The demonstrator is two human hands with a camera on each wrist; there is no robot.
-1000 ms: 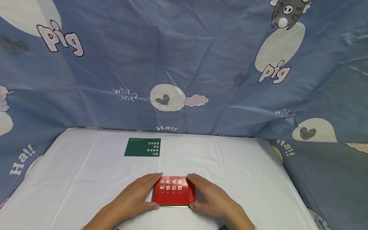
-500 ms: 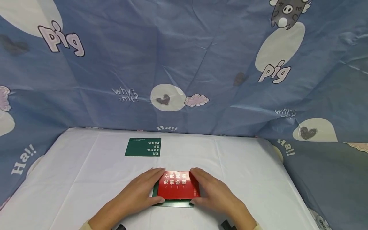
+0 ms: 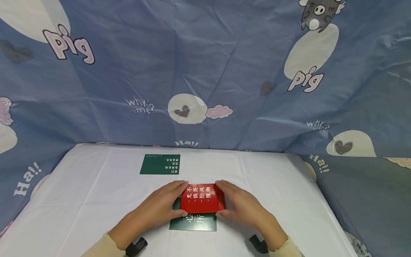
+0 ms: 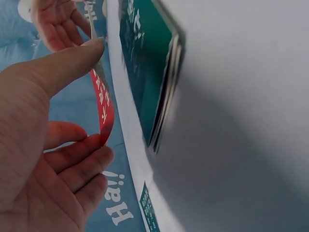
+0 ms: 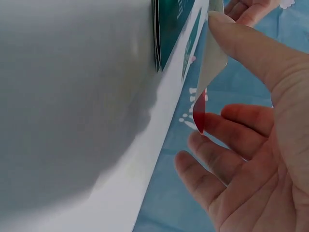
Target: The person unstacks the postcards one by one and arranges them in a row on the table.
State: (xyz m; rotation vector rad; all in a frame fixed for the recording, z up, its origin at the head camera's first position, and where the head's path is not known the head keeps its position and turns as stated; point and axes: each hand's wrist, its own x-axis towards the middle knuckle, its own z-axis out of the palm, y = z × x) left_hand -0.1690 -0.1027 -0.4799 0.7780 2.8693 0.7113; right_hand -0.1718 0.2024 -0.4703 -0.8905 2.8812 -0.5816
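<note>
Here's the red card (image 3: 203, 198), a thin, glossy rectangle with white Chinese characters, up off the table between two hands. Its underside shows pale and greyish in the wrist views, and the sheet bows into a soft curve towards the far fingers.

The left hand (image 3: 163, 200) pinches one end, thumb on the near edge, fingers curled gently at the far edge, spread just as wide as the card. The right hand (image 3: 242, 203) mirrors it at the other end, same spread, same light pinch, outer fingers fanned apart.

Below the thumbs and towards the person sits a stack of cards (image 3: 192, 222), dark green and shiny on top with white characters, its layered pale edges plain from the left wrist. Beyond the left fingertips, well apart, a flat green card (image 3: 160, 164) lies on the smooth white cloth (image 3: 273, 178), faintly creased. Behind it all, wrinkled blue fabric (image 3: 224, 78) with pig lettering, clouds and hearts. Back at the wrists, cream sleeves (image 3: 104, 246).
</note>
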